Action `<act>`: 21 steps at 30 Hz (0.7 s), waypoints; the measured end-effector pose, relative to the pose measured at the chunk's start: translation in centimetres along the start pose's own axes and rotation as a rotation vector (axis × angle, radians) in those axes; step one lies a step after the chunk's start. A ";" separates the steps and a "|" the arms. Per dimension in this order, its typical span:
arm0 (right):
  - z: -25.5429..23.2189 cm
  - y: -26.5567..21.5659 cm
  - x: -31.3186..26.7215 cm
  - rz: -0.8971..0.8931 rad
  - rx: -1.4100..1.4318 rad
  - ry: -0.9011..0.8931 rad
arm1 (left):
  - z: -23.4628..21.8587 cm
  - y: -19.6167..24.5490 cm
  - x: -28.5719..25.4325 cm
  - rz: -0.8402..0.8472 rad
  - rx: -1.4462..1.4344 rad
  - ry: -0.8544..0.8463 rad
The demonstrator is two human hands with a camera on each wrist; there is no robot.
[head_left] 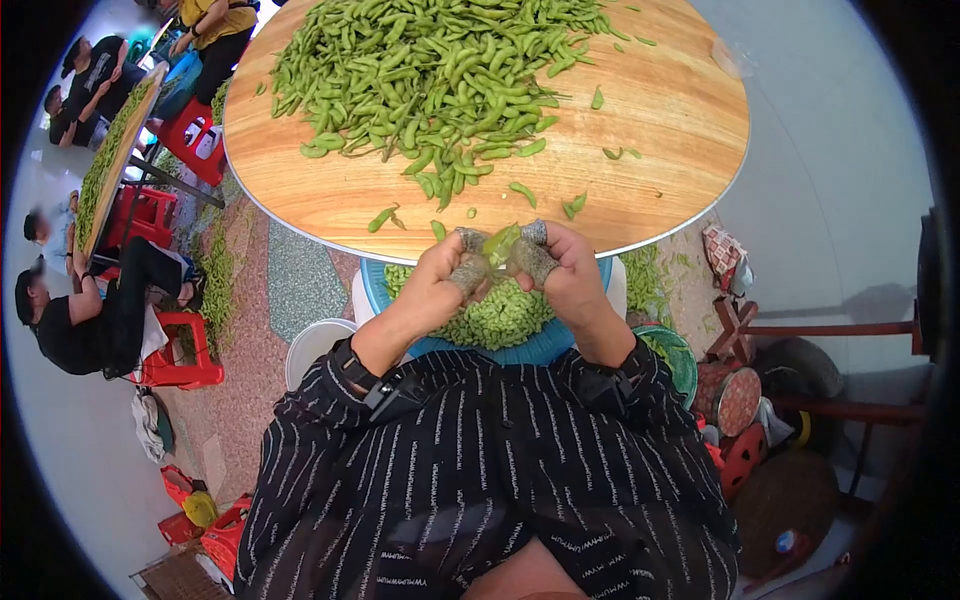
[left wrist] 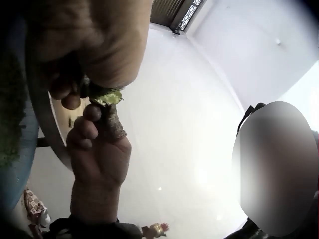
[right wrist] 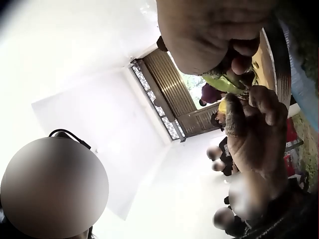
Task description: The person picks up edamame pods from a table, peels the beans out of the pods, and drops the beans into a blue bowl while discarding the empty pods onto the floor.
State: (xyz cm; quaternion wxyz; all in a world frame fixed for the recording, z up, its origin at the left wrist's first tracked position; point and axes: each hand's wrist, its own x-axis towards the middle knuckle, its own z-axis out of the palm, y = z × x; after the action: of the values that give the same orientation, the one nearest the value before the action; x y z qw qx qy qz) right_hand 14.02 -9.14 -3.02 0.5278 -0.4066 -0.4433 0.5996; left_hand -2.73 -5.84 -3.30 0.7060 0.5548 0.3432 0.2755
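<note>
Over a blue basin (head_left: 375,290) of shelled green beans (head_left: 495,318), at the table's near edge, both hands pinch one green pod (head_left: 502,243). The left hand (head_left: 438,282) grips its left side, the right hand (head_left: 568,275) its right side. Grey-green wraps cover thumbs and index fingers. In the left wrist view the pod (left wrist: 107,96) looks split, between the left hand (left wrist: 94,40) and the right hand (left wrist: 99,159). The right wrist view shows the pod (right wrist: 224,84) between the right hand (right wrist: 209,35) and the left hand (right wrist: 256,134). A heap of pods (head_left: 430,80) lies on the table.
The round wooden table (head_left: 680,130) spans the front, with loose pods near its edge. A white bucket (head_left: 318,345) stands left of the basin, a green basket (head_left: 678,362) right of it. People sit by another table (head_left: 125,150) at far left, near red stools (head_left: 185,350).
</note>
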 end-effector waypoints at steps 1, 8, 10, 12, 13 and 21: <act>0.0 -0.2 0.0 0.015 0.073 0.025 | -0.1 0.4 -0.3 -0.019 0.014 -0.019; 0.3 -0.1 0.0 -0.105 -0.199 -0.036 | 0.5 -0.2 0.0 0.149 -0.015 0.007; -0.2 -0.7 0.0 -0.376 -0.617 -0.164 | 0.3 -0.4 -0.3 0.113 -0.095 0.015; -0.3 -1.3 -0.2 -0.412 -0.657 -0.192 | 0.2 -1.1 -0.4 0.081 -0.302 -0.137; -0.3 -1.2 -0.3 -0.307 -0.501 -0.181 | 0.3 -1.1 -0.6 0.074 -0.309 -0.134; -0.9 -0.1 -0.7 -0.415 -0.836 -0.330 | 0.4 -2.5 -1.3 -0.006 -0.034 -0.052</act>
State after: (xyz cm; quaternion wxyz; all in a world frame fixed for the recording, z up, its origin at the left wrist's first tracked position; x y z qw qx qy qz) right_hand 15.03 -9.73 -3.14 0.3504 -0.3865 -0.7952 0.3091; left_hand -3.18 -7.70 -5.42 0.7250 0.5486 0.3217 0.2645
